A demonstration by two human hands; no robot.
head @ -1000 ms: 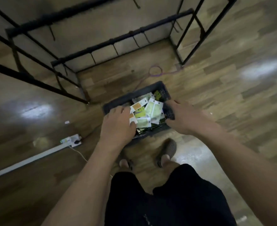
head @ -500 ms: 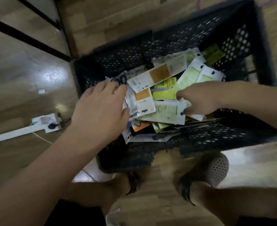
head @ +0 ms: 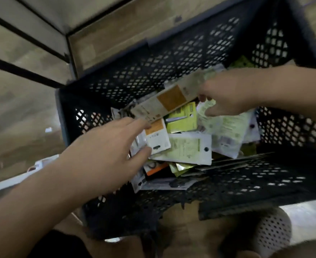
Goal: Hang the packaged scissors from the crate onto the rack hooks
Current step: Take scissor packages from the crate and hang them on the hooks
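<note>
Right hand pinches one end of a long orange-panel pack, which is raised over the heap and slants toward the crate back wall. Left hand, near the left wall, has forefinger and thumb pinching the edge of a small orange-label pack.

Best to lift one pack at a time, hang-hole end leading, so the neighbours don't drag out.

Loose green-and-white packs overlap beneath and are likely to snag. Rack bars stand beyond the back-left corner, hooks out of view. A white power strip lies on the floor at left, and a shoe is at the near wall.
</note>
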